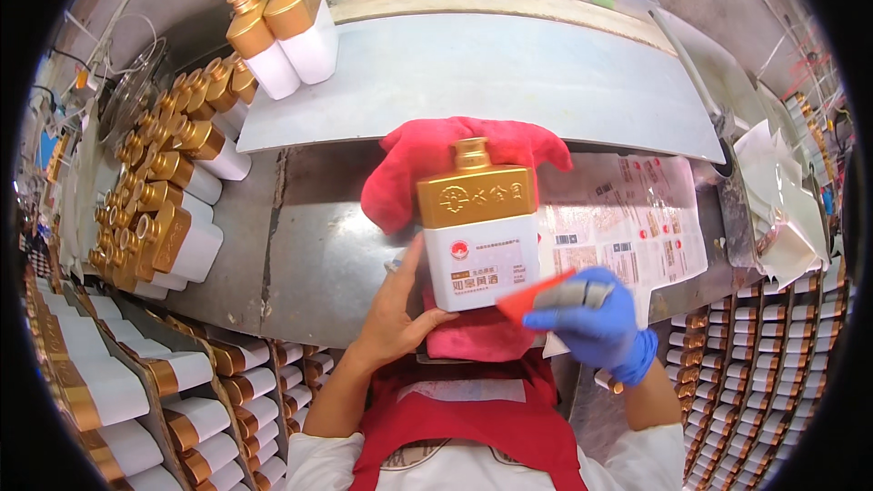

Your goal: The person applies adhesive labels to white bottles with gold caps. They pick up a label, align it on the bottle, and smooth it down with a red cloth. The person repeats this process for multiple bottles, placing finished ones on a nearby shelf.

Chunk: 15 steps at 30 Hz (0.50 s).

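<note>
A: Bottle [479,236] location?
B: On red cloth [427,168], desk [318,255] centre. Left hand [396,309] steadies its side, fingers loose; right hand [596,318] clenches a red scraper [536,295].
A: Handling?
B: Probably heavy, glossy, breakable. Hold the white body.

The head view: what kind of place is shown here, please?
Probably a bottle-labelling bench in a factory. The left hand steadies a white-and-gold bottle on a red cloth; label sheets and many identical bottles surround it.

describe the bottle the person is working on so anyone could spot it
Start at the grey metal bench and find the red cloth at its near edge. The bottle lies on it, between both hands. It alone faces up alone; the rest stand in clusters at the left.
</note>
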Each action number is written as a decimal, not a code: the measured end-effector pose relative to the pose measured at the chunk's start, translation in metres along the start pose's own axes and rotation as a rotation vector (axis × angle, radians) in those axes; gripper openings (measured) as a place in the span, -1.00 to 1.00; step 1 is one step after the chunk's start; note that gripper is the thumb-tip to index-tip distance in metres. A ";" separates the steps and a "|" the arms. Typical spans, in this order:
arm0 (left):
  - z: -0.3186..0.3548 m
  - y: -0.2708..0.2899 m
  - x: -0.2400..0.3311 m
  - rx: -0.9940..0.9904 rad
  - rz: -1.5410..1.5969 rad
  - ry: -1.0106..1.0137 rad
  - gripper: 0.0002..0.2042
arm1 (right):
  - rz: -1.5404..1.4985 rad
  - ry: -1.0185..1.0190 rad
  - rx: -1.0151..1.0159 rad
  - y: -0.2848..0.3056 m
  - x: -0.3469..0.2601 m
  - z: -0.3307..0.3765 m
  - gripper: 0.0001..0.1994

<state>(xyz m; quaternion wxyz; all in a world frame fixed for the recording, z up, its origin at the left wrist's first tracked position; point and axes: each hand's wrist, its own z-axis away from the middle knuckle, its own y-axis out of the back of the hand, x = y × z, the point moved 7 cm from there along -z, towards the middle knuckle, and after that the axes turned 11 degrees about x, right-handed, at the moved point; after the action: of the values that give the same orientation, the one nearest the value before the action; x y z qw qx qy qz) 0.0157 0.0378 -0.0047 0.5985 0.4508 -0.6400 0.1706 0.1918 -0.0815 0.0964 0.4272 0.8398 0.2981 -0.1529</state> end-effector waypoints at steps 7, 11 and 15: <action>-0.001 0.002 -0.001 -0.012 -0.037 -0.006 -0.09 | 0.178 0.012 0.109 0.003 0.018 0.011 -0.68; 0.000 0.001 -0.006 -0.003 -0.017 -0.015 -0.09 | 0.047 -0.115 0.053 0.020 0.016 0.041 -0.61; 0.002 0.003 -0.005 0.020 -0.029 -0.025 -0.10 | 0.070 -0.134 0.211 0.032 0.020 0.010 -0.60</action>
<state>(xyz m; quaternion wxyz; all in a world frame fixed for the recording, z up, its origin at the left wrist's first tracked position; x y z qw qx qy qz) 0.0116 0.0402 -0.0085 0.5885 0.4679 -0.6390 0.1628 0.2274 -0.0968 0.1003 0.3604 0.8779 0.2214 -0.2244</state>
